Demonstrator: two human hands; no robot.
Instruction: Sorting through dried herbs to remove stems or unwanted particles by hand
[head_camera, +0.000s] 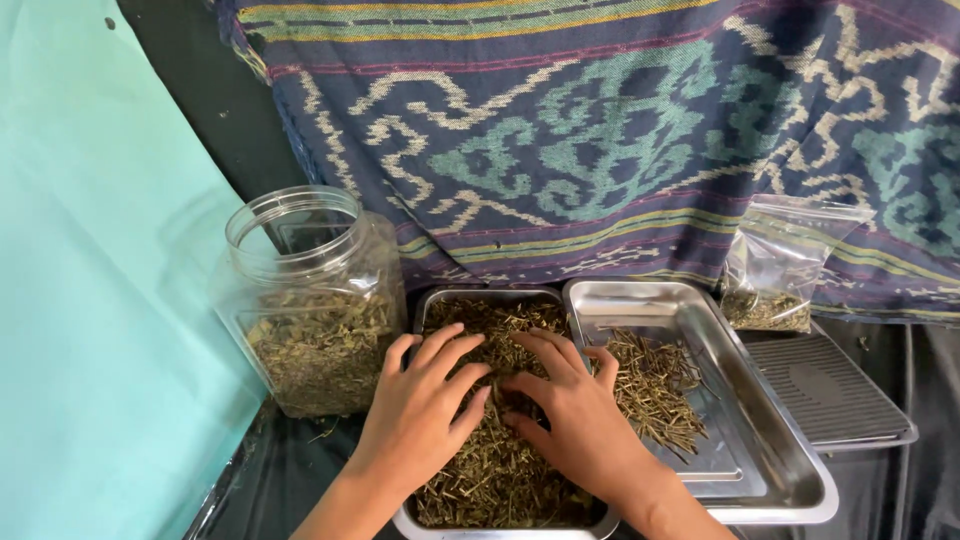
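Both hands are resting palm-down, fingers spread and grasping nothing, on the dried herb stems (490, 470) filling the near steel tray (428, 312). The left hand (418, 415) and right hand (572, 415) are lying side by side, fingertips nearly meeting. The stems are sitting directly under each loose grip.

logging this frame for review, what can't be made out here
Head view only:
- Near end of the herb tray: cut by the bottom edge.
- Herbs under the left hand and right hand: covered by palms.
- Plastic bag contents: too small.
- Scale: partly behind the second tray.
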